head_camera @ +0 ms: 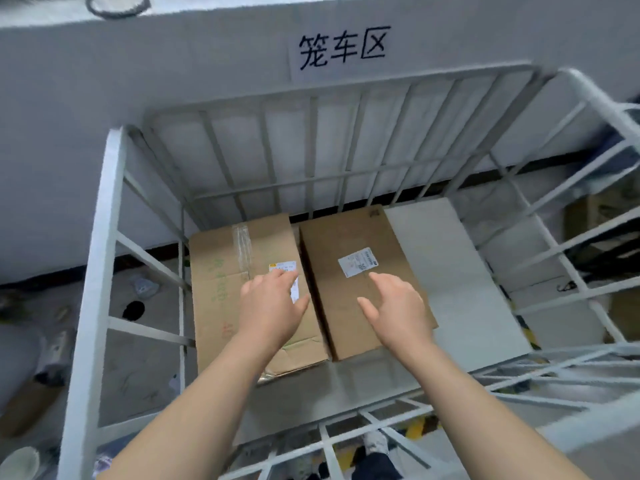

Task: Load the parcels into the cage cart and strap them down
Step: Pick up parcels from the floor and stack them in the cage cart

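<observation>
Parcels lay 2 abreast on the floor of the cage cart (pixel 100 237), packed toward its far-left corner, probably so that the load fills from one side. The left parcel (pixel 221 271) sat close along the left wall bars, its near end creased. The left hand (pixel 270 303) was over its label end, fingers straight and loosely spread, gripping nothing. Whether it pressed the cardboard or hovered just above was hard to tell from this angle. The right parcel (pixel 329 244) lay tight beside the first, long sides together, leaving little room to shift. The right hand (pixel 394 306) hung over it, fingers relaxed and splayed, empty. Bare white floor (pixel 450 265) ran along the right side. No strap was in sight.
</observation>
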Tool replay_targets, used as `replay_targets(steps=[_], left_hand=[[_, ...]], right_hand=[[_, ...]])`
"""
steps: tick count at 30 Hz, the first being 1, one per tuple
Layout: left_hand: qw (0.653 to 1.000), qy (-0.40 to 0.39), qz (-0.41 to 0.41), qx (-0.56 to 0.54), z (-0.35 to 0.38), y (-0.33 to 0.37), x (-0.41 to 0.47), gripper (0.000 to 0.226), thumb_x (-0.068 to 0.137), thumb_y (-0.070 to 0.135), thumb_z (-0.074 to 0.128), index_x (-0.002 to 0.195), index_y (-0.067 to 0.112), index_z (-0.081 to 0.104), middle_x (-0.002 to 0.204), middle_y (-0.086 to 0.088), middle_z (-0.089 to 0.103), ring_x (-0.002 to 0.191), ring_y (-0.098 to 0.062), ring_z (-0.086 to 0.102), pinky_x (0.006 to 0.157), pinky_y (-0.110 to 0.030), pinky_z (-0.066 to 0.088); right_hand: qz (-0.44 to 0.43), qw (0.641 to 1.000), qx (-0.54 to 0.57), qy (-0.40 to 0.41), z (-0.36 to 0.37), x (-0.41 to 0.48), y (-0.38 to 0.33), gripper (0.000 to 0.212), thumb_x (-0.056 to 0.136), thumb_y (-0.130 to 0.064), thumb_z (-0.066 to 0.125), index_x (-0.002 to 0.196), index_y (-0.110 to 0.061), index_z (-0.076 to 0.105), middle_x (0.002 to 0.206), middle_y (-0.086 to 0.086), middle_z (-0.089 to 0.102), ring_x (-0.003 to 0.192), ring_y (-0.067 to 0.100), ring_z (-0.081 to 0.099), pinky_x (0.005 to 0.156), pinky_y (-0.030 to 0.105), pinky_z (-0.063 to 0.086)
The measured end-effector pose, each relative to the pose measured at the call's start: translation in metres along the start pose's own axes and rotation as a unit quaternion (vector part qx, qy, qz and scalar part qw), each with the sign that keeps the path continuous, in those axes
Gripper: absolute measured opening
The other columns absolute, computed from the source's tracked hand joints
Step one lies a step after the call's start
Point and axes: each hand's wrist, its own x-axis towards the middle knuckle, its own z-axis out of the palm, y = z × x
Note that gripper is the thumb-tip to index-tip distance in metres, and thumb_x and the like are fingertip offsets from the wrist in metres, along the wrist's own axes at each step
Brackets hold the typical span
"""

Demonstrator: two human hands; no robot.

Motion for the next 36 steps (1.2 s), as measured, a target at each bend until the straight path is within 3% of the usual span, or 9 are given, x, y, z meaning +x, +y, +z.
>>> replay_targets(steps=[7, 14, 21, 24, 31, 36], left_hand=[[0.986, 0.044, 0.156, 0.045, -0.042, 0.141, -0.03, 0.048, 0.093, 0.05, 0.049, 0.136, 0.029, 0.051, 0.135, 0.007, 0.055, 0.118, -0.019, 0.054, 0.095, -0.032, 0.039], [0.957, 0.034, 0.286, 0.038, -0.018, 0.306, -0.072, 0.048, 0.093, 0.051, 0.05, 0.135, 0.029, 0.053, 0.133, 0.006, 0.058, 0.113, -0.018, 0.057, 0.097, -0.033, 0.043], [0.932, -0.007, 0.361, 0.031, 0.046, 0.487, -0.121, 0.05, 0.093, 0.05, 0.049, 0.138, 0.027, 0.05, 0.131, 0.003, 0.058, 0.117, -0.021, 0.054, 0.098, -0.034, 0.041], [0.921, -0.032, 0.387, 0.026, 0.074, 0.556, -0.141, 0.047, 0.092, 0.051, 0.05, 0.133, 0.027, 0.055, 0.126, 0.003, 0.061, 0.115, -0.022, 0.055, 0.096, -0.035, 0.042], [0.893, -0.08, 0.44, 0.053, 0.128, 0.687, -0.163, 0.049, 0.092, 0.05, 0.05, 0.135, 0.025, 0.053, 0.127, 0.0, 0.06, 0.114, -0.022, 0.058, 0.096, -0.038, 0.047], [0.879, -0.108, 0.461, 0.058, 0.166, 0.781, -0.151, 0.055, 0.092, 0.053, 0.049, 0.14, 0.025, 0.048, 0.133, 0.001, 0.057, 0.117, -0.021, 0.056, 0.096, -0.037, 0.047]], right_hand=[[0.059, 0.991, 0.031, 0.117, -0.109, -0.067, 0.079, 0.049, 0.095, -0.042, 0.051, 0.139, -0.019, 0.048, 0.141, -0.003, 0.051, 0.129, 0.018, 0.044, 0.106, 0.031, 0.035], [0.147, 0.968, 0.051, 0.199, -0.187, -0.147, 0.213, 0.047, 0.095, -0.045, 0.049, 0.135, -0.022, 0.053, 0.137, -0.005, 0.054, 0.126, 0.016, 0.047, 0.104, 0.032, 0.04], [0.239, 0.942, 0.055, 0.23, -0.245, -0.229, 0.378, 0.039, 0.094, -0.042, 0.051, 0.127, -0.022, 0.06, 0.129, -0.004, 0.059, 0.118, 0.017, 0.051, 0.092, 0.031, 0.045], [0.282, 0.925, 0.056, 0.25, -0.261, -0.256, 0.444, 0.042, 0.093, -0.042, 0.053, 0.129, -0.02, 0.059, 0.131, -0.002, 0.058, 0.12, 0.019, 0.051, 0.095, 0.033, 0.045], [0.368, 0.876, 0.095, 0.296, -0.284, -0.299, 0.572, 0.041, 0.089, -0.04, 0.061, 0.122, -0.016, 0.065, 0.122, 0.004, 0.065, 0.111, 0.022, 0.059, 0.093, 0.033, 0.048], [0.431, 0.848, 0.09, 0.294, -0.312, -0.301, 0.654, 0.042, 0.09, -0.044, 0.056, 0.126, -0.023, 0.063, 0.125, -0.001, 0.062, 0.113, 0.02, 0.057, 0.088, 0.03, 0.047]])
